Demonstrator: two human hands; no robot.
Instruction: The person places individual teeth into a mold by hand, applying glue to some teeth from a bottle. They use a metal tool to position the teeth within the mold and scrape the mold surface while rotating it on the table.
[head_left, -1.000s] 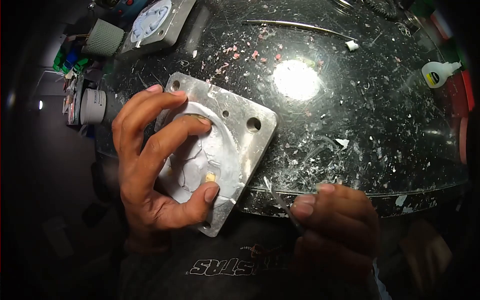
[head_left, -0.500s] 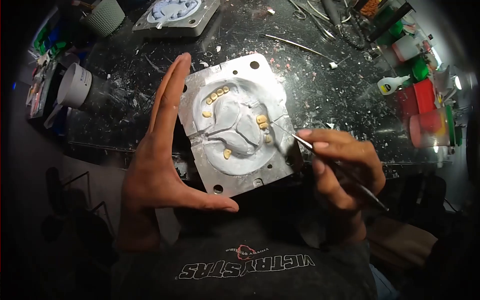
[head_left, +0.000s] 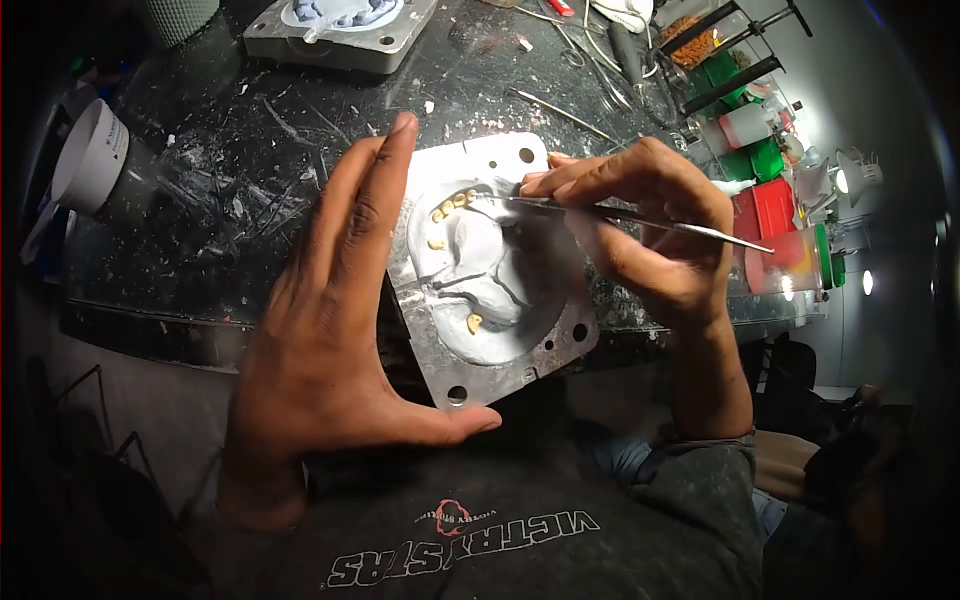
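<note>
A metal flask half [head_left: 470,385] filled with pale grey plaster [head_left: 480,270] lies tilted at the bench's front edge. Set in the plaster are a row of small yellowish teeth [head_left: 456,204] and a single tooth [head_left: 475,323] lower down. My left hand [head_left: 340,300] grips the flask by its left side and lower edge, thumb spread from the fingers. In my right hand [head_left: 640,215] is a thin metal tool, pinched between thumb and fingers, its tip beside the upper tooth row. Shadow from that hand darkens the plaster's right side.
Another metal flask half [head_left: 345,55] sits at the back. A white cup [head_left: 92,158] stands at left. Behind my right hand lie a thin metal instrument [head_left: 565,115] and cables. Jars, a red container [head_left: 765,215] and a lidded tub [head_left: 790,262] line the right side.
My right hand has moved the tool tip up and left, from the right-hand teeth to the upper row. My left hand stays at the flask. The camera view has shifted.
</note>
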